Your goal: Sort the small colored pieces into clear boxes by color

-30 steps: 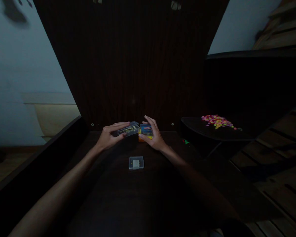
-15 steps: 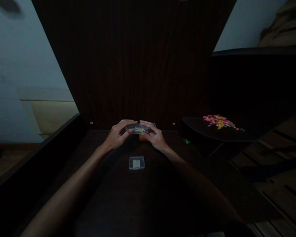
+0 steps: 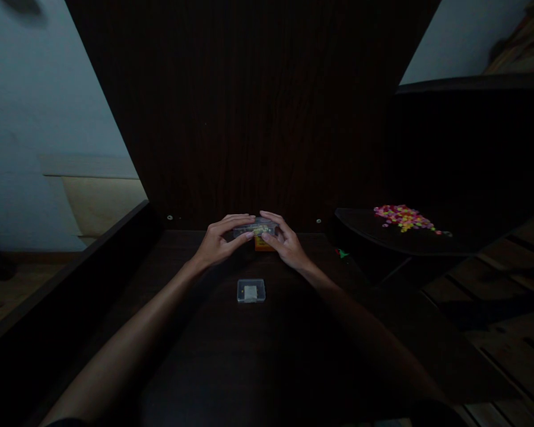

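Between my two hands is a clear plastic box [image 3: 258, 228] with small yellowish bits inside. My left hand [image 3: 222, 240] grips its left end, thumb at the near side and fingers over the top. My right hand [image 3: 287, 243] holds the right end in the same way. An orange item [image 3: 264, 244] shows just below the box, mostly hidden behind it and my right hand. Nearer to me, a second small clear box [image 3: 251, 290] with a pale square on it lies flat on the dark wooden surface [image 3: 213, 356].
To the right, a pile of pink, red and yellow bits [image 3: 403, 218] lies on a dark curved shelf [image 3: 360, 228]. A small green and red piece [image 3: 342, 253] is below the shelf's edge. A tall dark panel [image 3: 249, 107] stands behind; a raised side board [image 3: 71, 267] runs along the left.
The clear box has tilted in my hands, so its yellowish contents show differently. Both hands stay on it. The whole view has shifted slightly.
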Demonstrator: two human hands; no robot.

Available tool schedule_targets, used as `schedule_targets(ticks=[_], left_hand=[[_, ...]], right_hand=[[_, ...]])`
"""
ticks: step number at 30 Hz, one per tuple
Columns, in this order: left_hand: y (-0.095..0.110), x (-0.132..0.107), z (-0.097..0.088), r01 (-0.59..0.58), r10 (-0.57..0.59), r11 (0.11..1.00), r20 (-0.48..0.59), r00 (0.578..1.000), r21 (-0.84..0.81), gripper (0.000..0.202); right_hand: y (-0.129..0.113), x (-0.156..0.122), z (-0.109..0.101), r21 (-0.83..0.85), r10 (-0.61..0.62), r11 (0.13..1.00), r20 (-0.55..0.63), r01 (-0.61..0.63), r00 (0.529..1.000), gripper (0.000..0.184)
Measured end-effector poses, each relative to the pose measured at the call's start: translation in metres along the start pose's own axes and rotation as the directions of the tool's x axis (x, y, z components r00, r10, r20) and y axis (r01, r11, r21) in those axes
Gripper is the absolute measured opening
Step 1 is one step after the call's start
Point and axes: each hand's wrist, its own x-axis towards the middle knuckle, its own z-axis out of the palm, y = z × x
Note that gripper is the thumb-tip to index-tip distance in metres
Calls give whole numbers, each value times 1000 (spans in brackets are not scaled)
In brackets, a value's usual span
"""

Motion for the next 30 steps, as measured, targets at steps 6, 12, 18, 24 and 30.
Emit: schedule_targets(ticks=[6, 12, 18, 24, 30], left_hand=[[3, 1, 2, 15, -15, 999, 9, 1000, -40, 31], [3, 2, 4, 9, -9, 999, 5, 1000, -39, 28], [3, 1, 6, 32, -32, 998, 6, 999, -49, 26], [4, 1, 6, 70, -70, 995, 6, 998, -76, 26], [3, 2, 3, 80, -77, 992, 45, 996, -93, 26]], right_hand=[[-7, 2, 3, -11, -24, 1000, -31, 24, 999, 37], [-7, 4, 3, 42, -26, 999, -27, 27, 999, 23], [-6, 4, 2, 71, -29, 997, -25, 31, 999, 20], [-8, 5, 1, 53, 1, 999, -28, 1, 1000, 20], [-8, 4, 0, 52, -8, 999, -17, 9, 1000, 19]])
